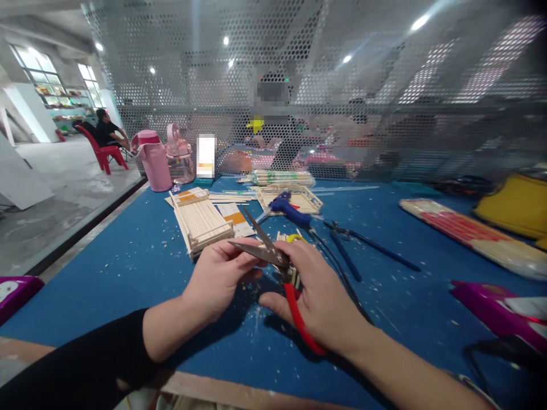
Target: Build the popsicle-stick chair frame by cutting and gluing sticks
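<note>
My right hand (316,290) grips a pair of red-handled scissors (294,310), whose blades stand apart and point to the upper left. Close beside the blades, my left hand (216,273) has its fingers pinched together; whatever they hold is hidden behind the scissors and fingers. Just beyond the left hand lies a small bed-like frame of pale wooden sticks (200,219). A blue glue gun (290,212) rests farther back, partly over a pale stick-built tray (314,199). Behind my right hand, some short sticks and a yellow piece (294,238) show in part.
Blue-handled pliers (346,250) lie right of centre. A pink flask (154,162) and a clear bottle (182,162) stand at the back left before a perforated metal screen (213,74). Bagged sticks (465,233) and a purple device (499,310) lie on the right. Scraps dot the blue tabletop (128,273).
</note>
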### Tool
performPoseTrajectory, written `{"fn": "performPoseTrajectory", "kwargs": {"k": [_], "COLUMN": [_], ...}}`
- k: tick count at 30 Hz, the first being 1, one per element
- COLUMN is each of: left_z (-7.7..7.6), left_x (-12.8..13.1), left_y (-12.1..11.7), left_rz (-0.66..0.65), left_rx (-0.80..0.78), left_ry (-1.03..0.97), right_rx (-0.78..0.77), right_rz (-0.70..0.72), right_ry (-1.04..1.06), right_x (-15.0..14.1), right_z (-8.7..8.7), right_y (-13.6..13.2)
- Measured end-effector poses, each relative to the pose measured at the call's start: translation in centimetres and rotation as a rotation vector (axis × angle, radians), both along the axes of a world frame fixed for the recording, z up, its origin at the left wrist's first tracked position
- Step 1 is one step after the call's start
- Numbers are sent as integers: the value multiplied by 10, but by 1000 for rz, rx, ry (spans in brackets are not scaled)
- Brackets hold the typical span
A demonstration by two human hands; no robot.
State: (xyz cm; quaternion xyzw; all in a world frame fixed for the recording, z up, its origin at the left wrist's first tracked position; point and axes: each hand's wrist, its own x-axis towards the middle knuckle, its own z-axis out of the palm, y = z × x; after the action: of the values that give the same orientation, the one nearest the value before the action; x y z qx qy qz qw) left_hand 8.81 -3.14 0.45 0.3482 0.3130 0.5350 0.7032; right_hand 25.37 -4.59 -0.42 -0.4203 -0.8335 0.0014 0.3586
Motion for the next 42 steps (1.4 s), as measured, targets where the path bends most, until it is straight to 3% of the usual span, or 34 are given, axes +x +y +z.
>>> {"fn": "performPoseTrajectory", "kwargs": {"k": [14, 19, 24, 28, 31, 35, 42], "left_z": [4, 3, 3, -2, -8, -11, -10], "left_x": [1, -2, -2, 1, 2, 0, -2], "left_y": [-2, -3, -2, -2, -1, -1, -1], "left_rz": [28, 22, 13, 21, 50, 99, 139], "left_rx": [77, 179, 209, 180, 384, 670, 767], "left_ry": [56, 122, 207, 365, 575, 715, 785], "right_rx": [-9, -40, -149, -324, -485, -608, -595], "right_rz": [-8, -12, -12, -85, -68, -49, -45], "right_ry": [31, 83, 178, 463, 670, 757, 725], "right_x": [-2, -2, -4, -8, -8, -9, -10], "right_z": [2, 1, 7, 13, 14, 14, 14], "right_y": [-4, -4, -5, -2, 2, 3, 0]}}
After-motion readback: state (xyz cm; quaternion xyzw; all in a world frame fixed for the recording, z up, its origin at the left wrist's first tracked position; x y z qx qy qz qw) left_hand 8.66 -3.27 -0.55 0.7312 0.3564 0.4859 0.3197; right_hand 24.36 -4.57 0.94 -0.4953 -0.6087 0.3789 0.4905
